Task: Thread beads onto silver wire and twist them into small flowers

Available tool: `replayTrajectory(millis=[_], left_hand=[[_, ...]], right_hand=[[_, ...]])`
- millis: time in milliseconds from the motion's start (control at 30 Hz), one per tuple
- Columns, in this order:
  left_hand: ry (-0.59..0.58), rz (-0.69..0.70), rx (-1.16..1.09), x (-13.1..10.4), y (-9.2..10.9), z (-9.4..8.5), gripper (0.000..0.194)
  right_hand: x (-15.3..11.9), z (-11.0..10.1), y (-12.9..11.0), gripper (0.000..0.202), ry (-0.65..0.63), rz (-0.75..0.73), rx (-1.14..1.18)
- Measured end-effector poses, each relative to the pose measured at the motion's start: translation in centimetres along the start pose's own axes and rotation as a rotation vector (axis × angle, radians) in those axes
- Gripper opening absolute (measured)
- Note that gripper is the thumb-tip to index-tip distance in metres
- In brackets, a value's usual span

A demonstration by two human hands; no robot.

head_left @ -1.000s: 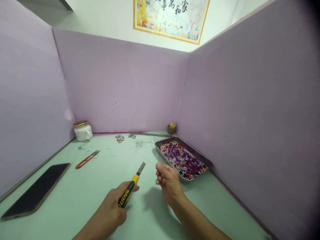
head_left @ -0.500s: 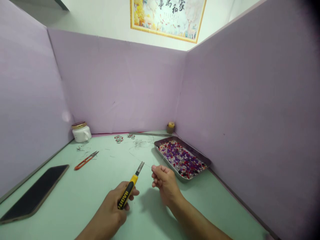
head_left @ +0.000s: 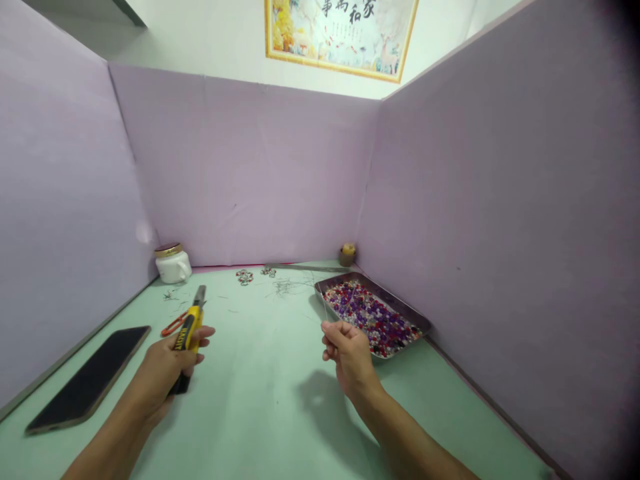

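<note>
Knife (head_left: 193,323) has shifted left beside the orange snips (head_left: 173,325), left hand (head_left: 163,367) fingers clamped round it, yellow lettering (head_left: 183,333) blurred; right hand (head_left: 351,357) fingers pinch wire (head_left: 325,305) near bead tray (head_left: 395,305); wall picture (head_left: 340,40) shows 和.

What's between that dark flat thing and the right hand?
The head view shows the left hand holding a yellow cutter, orange snips partly behind it, then green tabletop.
</note>
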State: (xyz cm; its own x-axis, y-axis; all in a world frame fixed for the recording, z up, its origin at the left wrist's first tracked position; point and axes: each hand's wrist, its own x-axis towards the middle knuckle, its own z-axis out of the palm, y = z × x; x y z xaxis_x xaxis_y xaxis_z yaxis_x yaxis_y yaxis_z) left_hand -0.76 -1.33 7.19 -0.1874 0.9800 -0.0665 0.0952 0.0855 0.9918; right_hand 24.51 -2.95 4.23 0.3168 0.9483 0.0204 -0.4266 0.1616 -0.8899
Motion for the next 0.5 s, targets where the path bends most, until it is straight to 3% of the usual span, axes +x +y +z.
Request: replayTrajectory(millis=[100,200,333,433,500], left_hand=[[-0.219,-0.033,0.085,-1.9,0.2,1.6,0.054],[-0.413,-0.056,0.207,-4.2,-0.4,4.2,0.058],[-0.521,0.109,0.268,-5.8,-1.7,6.7,0.054],[-0.589,0.205,0.300,-6.0,-2.7,7.2,0.055],[-0.591,0.188,0.330,-5.9,-3.2,7.3,0.052]], right_hand=[[-0.2,-0.1,0.4,0.026,0.028,-0.140,-0.123],[-0.4,0.0,0.8,0.027,0.023,-0.185,-0.201],[-0.9,0.3,0.9,0.028,-0.006,-0.154,-0.240],[-1.3,0.7,0.8,0.027,-0.028,-0.153,-0.286],[-1.5,1.0,0.6,0.025,-0.029,-0.161,-0.315]])
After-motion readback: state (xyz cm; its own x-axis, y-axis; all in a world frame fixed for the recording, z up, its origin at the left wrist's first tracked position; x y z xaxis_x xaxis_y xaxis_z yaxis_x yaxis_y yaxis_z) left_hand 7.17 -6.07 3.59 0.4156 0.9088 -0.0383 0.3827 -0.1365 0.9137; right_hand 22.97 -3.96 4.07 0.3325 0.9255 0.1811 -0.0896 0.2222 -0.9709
